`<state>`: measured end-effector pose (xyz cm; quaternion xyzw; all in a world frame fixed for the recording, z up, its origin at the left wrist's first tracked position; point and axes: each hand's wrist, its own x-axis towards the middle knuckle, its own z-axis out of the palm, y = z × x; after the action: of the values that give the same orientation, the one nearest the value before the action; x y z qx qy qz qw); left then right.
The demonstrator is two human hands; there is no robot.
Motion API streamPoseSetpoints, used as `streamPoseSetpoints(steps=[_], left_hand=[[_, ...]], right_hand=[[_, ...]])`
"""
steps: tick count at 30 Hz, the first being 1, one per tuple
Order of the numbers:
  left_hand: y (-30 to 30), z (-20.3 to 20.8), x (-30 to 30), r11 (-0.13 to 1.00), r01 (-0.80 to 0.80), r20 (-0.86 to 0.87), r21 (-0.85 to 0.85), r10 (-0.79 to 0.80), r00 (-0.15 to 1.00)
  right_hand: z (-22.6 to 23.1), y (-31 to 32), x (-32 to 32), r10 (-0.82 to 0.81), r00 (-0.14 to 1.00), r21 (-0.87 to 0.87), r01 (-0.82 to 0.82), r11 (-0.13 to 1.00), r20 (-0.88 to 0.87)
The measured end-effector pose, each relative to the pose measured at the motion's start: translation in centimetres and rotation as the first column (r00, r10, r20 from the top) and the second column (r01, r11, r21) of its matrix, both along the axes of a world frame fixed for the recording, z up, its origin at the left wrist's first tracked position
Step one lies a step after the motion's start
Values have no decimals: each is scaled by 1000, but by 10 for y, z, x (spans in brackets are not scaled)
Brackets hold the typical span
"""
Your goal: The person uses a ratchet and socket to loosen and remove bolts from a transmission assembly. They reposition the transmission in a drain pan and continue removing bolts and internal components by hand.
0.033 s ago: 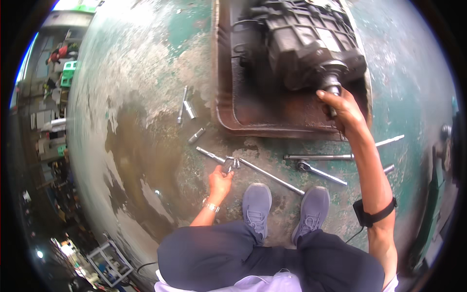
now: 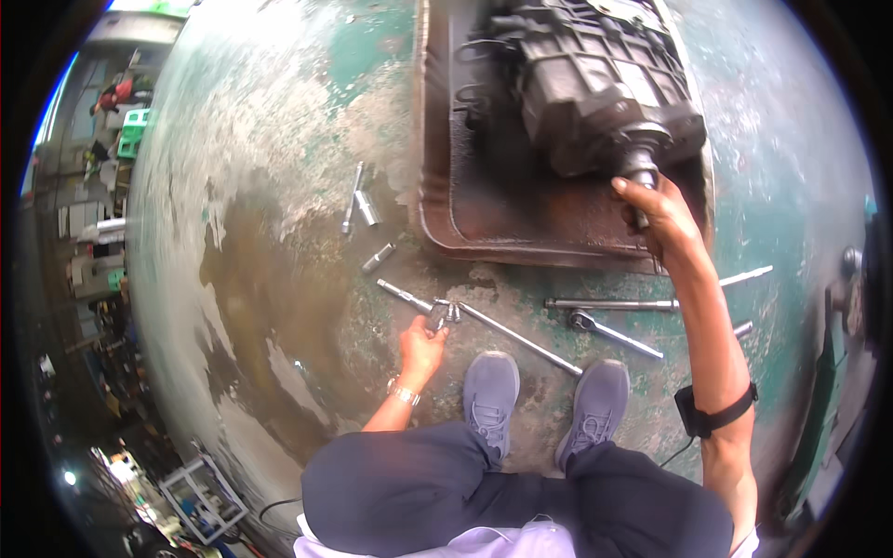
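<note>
A grey metal gearbox lies in a brown rusty metal tray ahead of me. My right hand is closed around the shaft end that sticks out of its near side, thumb along the metal. My fingers partly hide the lower end of the shaft. Low to the floor, my left hand is closed in a pinch beside several small shiny sockets. A bit of metal shows at its fingertips, too small to name. A long extension bar runs from the sockets toward my right shoe.
Right of centre lie a ratchet and a thick bar. Left of the tray are a deep socket, a thin wrench-like tool and a short socket piece. A wet stain darkens the floor. A green metal frame stands far right.
The view has shifted slightly, so the tray and gearbox appear a little farther right and lower. Both hands keep their grip and place.
</note>
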<state>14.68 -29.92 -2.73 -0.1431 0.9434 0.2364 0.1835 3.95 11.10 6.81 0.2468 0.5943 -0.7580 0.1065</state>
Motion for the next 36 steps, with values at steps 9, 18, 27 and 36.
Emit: streamPoseSetpoints(steps=[9, 18, 27, 36], left_hand=[[-2, 0, 1, 990, -65, 1, 126, 65, 998], [-5, 3, -4, 986, -28, -32, 166, 34, 999], [-11, 2, 2, 978, -5, -45, 209, 15, 999], [-10, -1, 3, 980, -12, -31, 199, 19, 999]], right_hand=[[4, -3, 0, -33, 997, 86, 27, 996, 74], [1, -3, -2, -83, 986, 201, 53, 978, 146], [-6, 1, -1, -87, 989, 162, 67, 985, 118], [-12, 5, -1, -112, 982, 250, 71, 966, 151]])
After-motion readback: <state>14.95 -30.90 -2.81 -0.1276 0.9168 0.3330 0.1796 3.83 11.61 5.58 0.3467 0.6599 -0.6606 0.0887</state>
